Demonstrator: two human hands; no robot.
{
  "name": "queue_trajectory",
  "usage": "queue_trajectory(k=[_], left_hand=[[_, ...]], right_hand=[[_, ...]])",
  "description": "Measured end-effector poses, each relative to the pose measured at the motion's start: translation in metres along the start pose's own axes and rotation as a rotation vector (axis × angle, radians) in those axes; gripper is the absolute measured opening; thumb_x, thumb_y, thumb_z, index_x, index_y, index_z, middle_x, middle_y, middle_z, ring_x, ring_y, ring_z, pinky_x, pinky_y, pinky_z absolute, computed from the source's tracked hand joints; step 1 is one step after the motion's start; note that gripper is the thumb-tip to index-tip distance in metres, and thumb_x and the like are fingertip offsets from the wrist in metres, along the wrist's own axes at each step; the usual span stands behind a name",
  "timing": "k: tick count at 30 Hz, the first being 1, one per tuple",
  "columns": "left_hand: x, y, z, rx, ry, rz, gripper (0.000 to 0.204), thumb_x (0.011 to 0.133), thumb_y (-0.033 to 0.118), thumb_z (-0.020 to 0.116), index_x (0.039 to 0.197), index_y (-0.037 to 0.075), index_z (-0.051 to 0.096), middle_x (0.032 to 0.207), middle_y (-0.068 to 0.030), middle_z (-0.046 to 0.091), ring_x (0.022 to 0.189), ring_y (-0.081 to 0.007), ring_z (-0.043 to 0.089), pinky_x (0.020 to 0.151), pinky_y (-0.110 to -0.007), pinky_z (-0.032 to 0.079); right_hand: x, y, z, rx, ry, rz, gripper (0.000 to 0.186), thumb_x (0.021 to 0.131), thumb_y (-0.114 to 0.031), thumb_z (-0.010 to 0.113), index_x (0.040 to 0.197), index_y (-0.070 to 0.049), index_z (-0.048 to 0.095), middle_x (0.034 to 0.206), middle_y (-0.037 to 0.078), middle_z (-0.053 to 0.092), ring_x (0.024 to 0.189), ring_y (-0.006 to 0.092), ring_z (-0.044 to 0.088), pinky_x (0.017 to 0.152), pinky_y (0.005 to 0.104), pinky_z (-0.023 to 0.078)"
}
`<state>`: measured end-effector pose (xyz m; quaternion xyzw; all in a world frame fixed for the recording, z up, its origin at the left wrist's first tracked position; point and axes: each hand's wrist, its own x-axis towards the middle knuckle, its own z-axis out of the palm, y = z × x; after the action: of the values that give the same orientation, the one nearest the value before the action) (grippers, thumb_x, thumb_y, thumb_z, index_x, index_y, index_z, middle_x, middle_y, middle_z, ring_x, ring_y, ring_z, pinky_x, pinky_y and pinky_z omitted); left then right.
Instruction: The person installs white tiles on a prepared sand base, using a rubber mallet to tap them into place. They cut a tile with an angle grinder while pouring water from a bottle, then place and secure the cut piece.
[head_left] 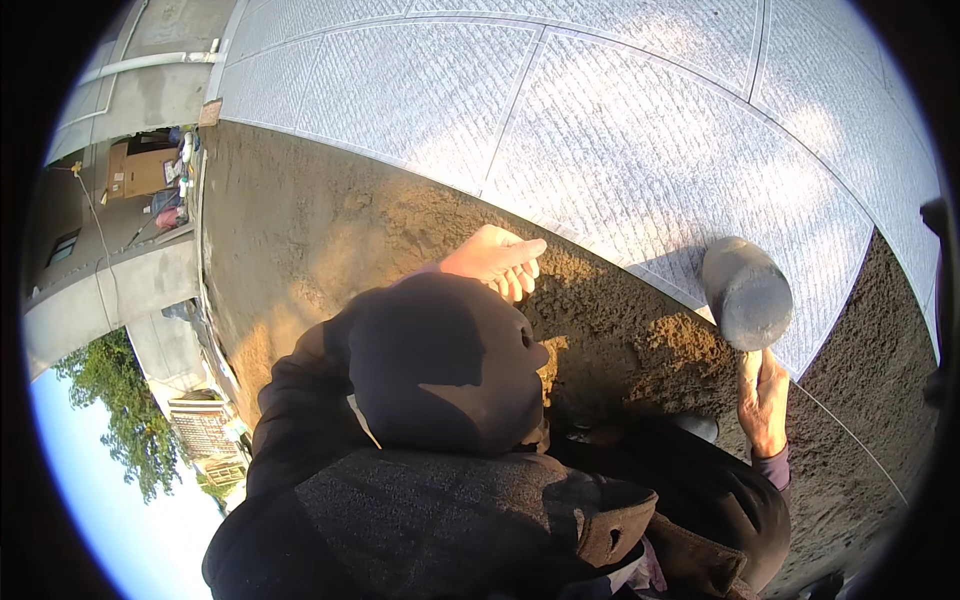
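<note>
Apparently, mallet (pixel 746 295) in co-worker's hand (pixel 764 402)

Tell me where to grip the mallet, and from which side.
Likely the handle, from the picture's lower side, where the right hand closes just below the mallet head: that head is a thick, rounded cylinder, bulky for a one-hand wrap. The handle itself is hidden.
</note>
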<state>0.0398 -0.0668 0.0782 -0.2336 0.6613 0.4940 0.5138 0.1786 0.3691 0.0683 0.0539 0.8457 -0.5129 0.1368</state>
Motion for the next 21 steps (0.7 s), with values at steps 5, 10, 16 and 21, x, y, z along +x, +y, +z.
queue_trajectory(k=[5,10,16,21], left_hand=[[0.032,-0.009,0.024,-0.244,-0.219,-0.138,0.067,0.105,0.058,0.058,0.104,-0.008,0.066,0.089,-0.0162,0.070,0.068,-0.0182,0.067,0.061,-0.029,0.056],[0.050,-0.007,0.038,-0.404,-0.311,-0.122,0.072,0.105,0.063,0.054,0.117,-0.008,0.062,0.097,-0.0145,0.069,0.076,-0.0179,0.068,0.068,-0.030,0.057],[0.067,-0.014,0.042,-0.468,-0.291,-0.018,0.070,0.106,0.061,0.053,0.116,-0.008,0.063,0.102,-0.0164,0.072,0.081,-0.0186,0.071,0.071,-0.029,0.059],[0.065,-0.011,0.051,-0.457,-0.205,0.014,0.072,0.106,0.059,0.055,0.120,-0.012,0.061,0.104,-0.0215,0.072,0.082,-0.0201,0.072,0.072,-0.030,0.060]], right_hand=[[-0.023,-0.011,-0.019,-0.310,-0.275,-0.051,0.036,0.100,-0.030,0.072,0.093,0.001,0.056,0.068,0.020,0.058,0.061,0.0422,0.061,0.054,0.0449,0.046],[-0.027,-0.035,-0.039,-0.714,-0.404,-0.382,0.035,0.093,-0.032,0.077,0.094,-0.003,0.057,0.079,0.011,0.059,0.063,0.0307,0.062,0.056,0.0419,0.047],[-0.027,-0.038,-0.050,-0.910,-0.639,-0.453,0.025,0.092,-0.026,0.067,0.093,-0.002,0.059,0.076,0.008,0.057,0.065,0.0251,0.063,0.058,0.0380,0.051],[-0.022,-0.036,-0.047,-0.946,-0.676,-0.500,0.033,0.097,-0.032,0.064,0.100,0.000,0.059,0.079,0.008,0.058,0.071,0.0251,0.064,0.065,0.0377,0.051]])
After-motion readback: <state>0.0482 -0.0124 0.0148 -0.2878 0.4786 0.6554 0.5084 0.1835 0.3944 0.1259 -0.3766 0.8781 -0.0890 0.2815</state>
